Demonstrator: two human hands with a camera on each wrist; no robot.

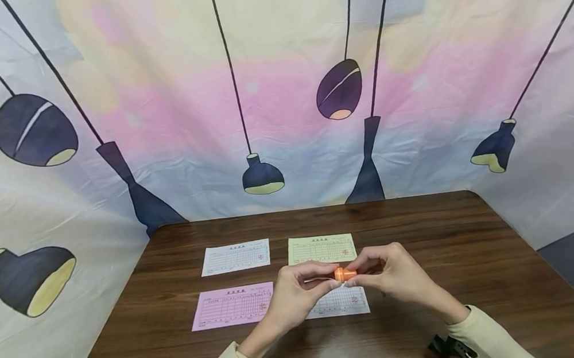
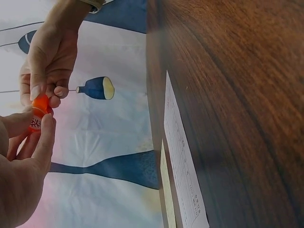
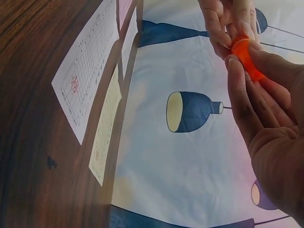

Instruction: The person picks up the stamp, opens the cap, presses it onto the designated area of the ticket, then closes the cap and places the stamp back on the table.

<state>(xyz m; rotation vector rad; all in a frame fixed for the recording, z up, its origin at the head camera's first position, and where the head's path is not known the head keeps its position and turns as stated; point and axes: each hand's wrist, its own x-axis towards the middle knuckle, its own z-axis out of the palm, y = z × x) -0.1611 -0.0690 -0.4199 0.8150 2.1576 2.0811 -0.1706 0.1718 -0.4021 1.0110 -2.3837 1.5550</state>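
Note:
A small orange stamp [image 1: 345, 274] is held up over the table between both hands. My left hand [image 1: 293, 296] pinches one end of it between thumb and fingers, and my right hand [image 1: 402, 274] pinches the other. In the left wrist view, a dark character-like mark shows on the pale end of the stamp [image 2: 40, 103], beside the left fingers. The right wrist view shows its orange body [image 3: 247, 59] between the two hands. Below the hands lies a white printed slip [image 1: 338, 308] with a red stamped mark, partly hidden by the left hand.
Behind the hands lie a yellow slip [image 1: 319, 248] and another white slip [image 1: 235, 257]. A pink slip [image 1: 232, 306] lies left of the left hand. All bear red marks. The brown wooden table [image 1: 143, 354] meets a hanging cloth [image 1: 183, 125] printed with lamps.

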